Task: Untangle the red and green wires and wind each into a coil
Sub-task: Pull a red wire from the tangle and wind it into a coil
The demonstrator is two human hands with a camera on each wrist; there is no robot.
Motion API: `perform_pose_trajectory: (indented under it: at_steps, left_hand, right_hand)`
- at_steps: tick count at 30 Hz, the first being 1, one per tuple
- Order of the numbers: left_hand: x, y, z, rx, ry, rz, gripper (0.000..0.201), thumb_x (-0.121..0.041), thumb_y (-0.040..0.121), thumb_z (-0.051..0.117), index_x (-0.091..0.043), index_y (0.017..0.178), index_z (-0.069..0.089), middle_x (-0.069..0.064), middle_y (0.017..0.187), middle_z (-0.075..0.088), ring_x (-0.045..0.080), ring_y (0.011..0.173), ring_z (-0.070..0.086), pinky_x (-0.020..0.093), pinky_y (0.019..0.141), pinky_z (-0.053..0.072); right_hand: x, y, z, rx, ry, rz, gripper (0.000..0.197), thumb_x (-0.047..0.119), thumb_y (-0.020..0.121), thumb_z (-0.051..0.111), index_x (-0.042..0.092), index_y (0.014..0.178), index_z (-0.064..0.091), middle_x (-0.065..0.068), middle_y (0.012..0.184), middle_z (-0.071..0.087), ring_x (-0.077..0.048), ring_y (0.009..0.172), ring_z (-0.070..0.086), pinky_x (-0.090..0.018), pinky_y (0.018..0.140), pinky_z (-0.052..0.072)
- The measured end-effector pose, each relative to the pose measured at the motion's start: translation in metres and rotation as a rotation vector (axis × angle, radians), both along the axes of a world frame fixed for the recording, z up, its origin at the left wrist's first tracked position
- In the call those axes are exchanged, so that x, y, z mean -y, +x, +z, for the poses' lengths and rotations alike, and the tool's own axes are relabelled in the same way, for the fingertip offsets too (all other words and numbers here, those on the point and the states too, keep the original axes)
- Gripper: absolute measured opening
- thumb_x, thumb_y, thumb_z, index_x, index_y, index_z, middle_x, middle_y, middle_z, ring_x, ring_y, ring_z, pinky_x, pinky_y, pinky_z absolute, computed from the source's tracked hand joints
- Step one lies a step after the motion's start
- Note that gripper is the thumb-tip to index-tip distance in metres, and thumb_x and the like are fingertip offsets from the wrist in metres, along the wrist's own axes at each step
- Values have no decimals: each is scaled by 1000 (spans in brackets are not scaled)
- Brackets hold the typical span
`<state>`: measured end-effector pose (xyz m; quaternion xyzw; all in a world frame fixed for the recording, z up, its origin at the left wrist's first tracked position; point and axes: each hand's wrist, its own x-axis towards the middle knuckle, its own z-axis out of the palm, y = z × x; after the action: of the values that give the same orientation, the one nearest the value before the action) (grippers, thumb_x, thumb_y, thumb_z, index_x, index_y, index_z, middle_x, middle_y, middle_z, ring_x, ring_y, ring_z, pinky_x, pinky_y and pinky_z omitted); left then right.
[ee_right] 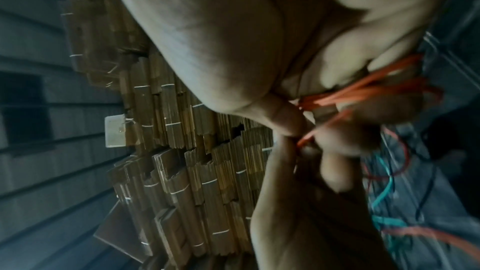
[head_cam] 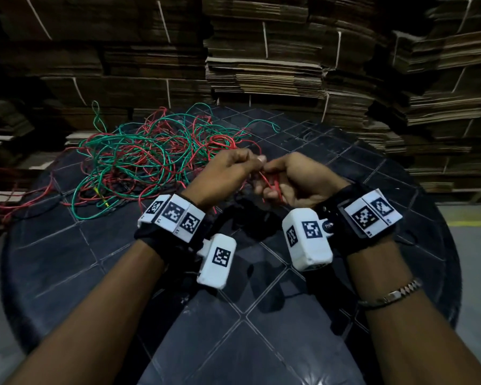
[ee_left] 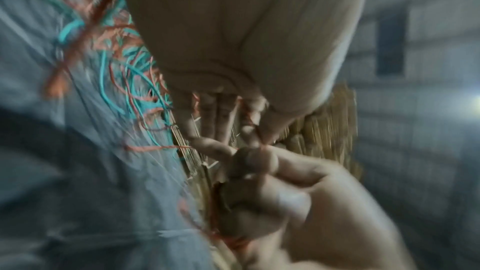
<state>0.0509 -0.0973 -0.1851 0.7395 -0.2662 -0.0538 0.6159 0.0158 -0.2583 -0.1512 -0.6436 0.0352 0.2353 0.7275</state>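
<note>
Red wire (head_cam: 270, 182) pinched between both hands, few loops wound; tangle (head_cam: 150, 157) beyond left hand (head_cam: 222, 173) remains unsorted

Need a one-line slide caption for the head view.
Both hands, left hand and right hand, pinch red wire above a dark round table; red-green tangle lies behind.

Both wrist views are blurred; red wire (head_cam: 270, 182) vanishes inside curled fingers.

Both forearms reach forward. The left hand (head_cam: 228, 173) and right hand (head_cam: 295, 179) meet fingertip to fingertip, each with fingers curled, pinching the red wire (head_cam: 270, 182) between them.
</note>
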Motion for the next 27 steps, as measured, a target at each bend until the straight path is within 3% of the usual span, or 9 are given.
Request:
perform_pose_trajectory:
  at_steps: [3, 5, 8, 12, 16, 19, 21, 23, 27]
  left_hand:
    - [1, -2, 3, -19, 32, 38, 41, -36, 107, 54, -10, 77, 64, 4, 64, 60, 20, 62, 52, 32, 66, 41]
    - [0, -3, 6, -13, 29, 95, 45, -34, 111, 45, 1, 94, 69, 7, 73, 69, 14, 61, 58, 25, 59, 45]
    - [-7, 1, 9, -106, -68, 159, 47, -36, 110, 47, 7, 114, 66, 17, 104, 77, 9, 72, 67, 21, 65, 54]
    - [-13, 4, 12, -256, -128, 197, 41, -45, 107, 50, -10, 121, 67, 7, 93, 71, 11, 72, 64, 28, 73, 55]
    - [-10, 4, 12, -458, -93, 163, 44, -59, 105, 40, -20, 105, 61, -1, 89, 68, 12, 76, 67, 36, 88, 58]
    - [-7, 5, 9, -509, -16, 183, 44, -57, 104, 41, -23, 84, 61, -1, 83, 57, 11, 74, 55, 32, 82, 52]
    - [-6, 6, 7, -494, 38, 196, 49, -48, 104, 45, -20, 69, 63, 4, 80, 49, 15, 70, 48, 28, 73, 48]
    - [-7, 5, 6, -437, 72, 215, 45, -39, 102, 51, -17, 65, 63, 12, 88, 54, 23, 81, 51, 27, 72, 46]
    - [-6, -1, 6, -273, 97, 165, 50, -29, 99, 59, -16, 51, 63, 17, 94, 60, 23, 92, 52, 26, 69, 45]
  right_hand:
    - [-2, -6, 8, -29, 19, 84, 41, 34, 106, 31, 8, 84, 52, -9, 55, 50, -10, 33, 32, -18, 38, 12]
    - [-2, -12, 13, -15, 30, 142, 52, 43, 107, 26, 3, 88, 54, -5, 44, 51, -7, 25, 26, -15, 37, 6]
    - [1, -16, 18, 10, 36, 255, 69, 49, 106, 26, -10, 94, 60, -2, 36, 40, -9, 27, 11, -13, 35, 7]
    - [5, -16, 18, 98, 85, 311, 64, 47, 104, 36, -2, 81, 70, 3, 35, 26, -11, 34, 5, -19, 38, 8]
    - [9, -21, 21, 248, 203, 235, 59, 43, 105, 36, 7, 76, 72, 7, 35, 20, -9, 32, 7, -20, 40, 10]
    - [16, -20, 26, 362, 540, 179, 56, 42, 109, 30, 10, 85, 69, 7, 43, 17, -10, 36, 4, -29, 47, -1]
    - [27, -14, 28, 382, 860, 192, 53, 39, 111, 26, 4, 113, 66, 8, 51, 22, -6, 40, 15, -25, 48, 9]
    - [37, -5, 26, 375, 1088, 63, 50, 30, 112, 28, -9, 133, 52, 8, 58, 34, -6, 45, 27, -18, 50, 22]
    - [43, 9, 14, 428, 1011, -369, 27, 10, 108, 34, -6, 114, 56, -8, 81, 71, -13, 65, 67, -23, 66, 56]
